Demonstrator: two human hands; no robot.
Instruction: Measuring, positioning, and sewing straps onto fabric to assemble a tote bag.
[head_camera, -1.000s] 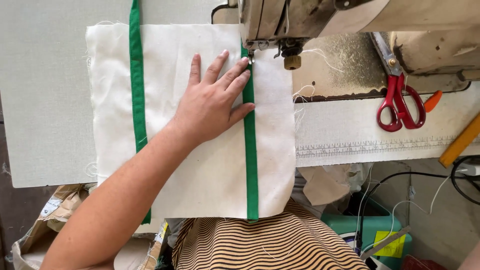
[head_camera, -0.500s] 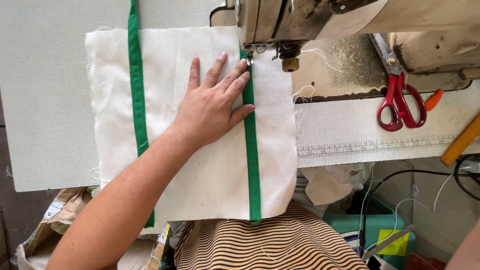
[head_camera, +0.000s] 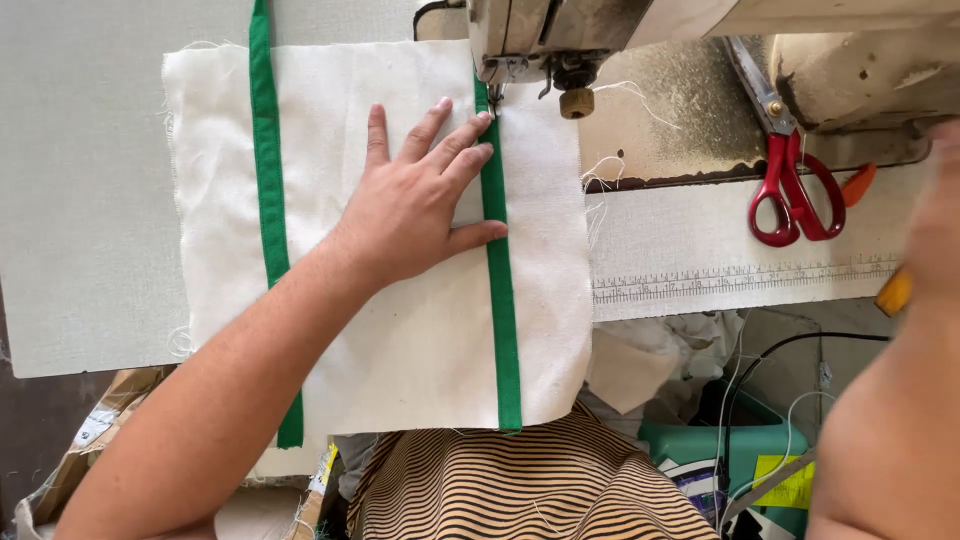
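The left hand's fingers (head_camera: 455, 150) lie spread and flat, palm down, on a cream fabric panel (head_camera: 400, 350), gripping nothing; the index and middle fingertips touch the right-hand green ribbon stripe (head_camera: 500, 290) just in front of the presser foot (head_camera: 494, 92), and the thumb points at the same stripe lower down. The left hand (head_camera: 410, 205) rests between this stripe and a second green stripe (head_camera: 268, 200) near the panel's left edge. The panel lies on the grey sewing table (head_camera: 80, 200), its far edge under the sewing machine head (head_camera: 560, 30) and its near edge hanging over the table's front edge above a striped garment (head_camera: 520, 485). The right hand (head_camera: 935, 225) is a blur at the table's right edge, raised beside a yellow object (head_camera: 893, 292); whether its fingers are wide or closed cannot be told. Red-handled scissors (head_camera: 790, 190) lie on the machine bed, well apart from the panel, behind a printed ruler strip (head_camera: 730, 282).
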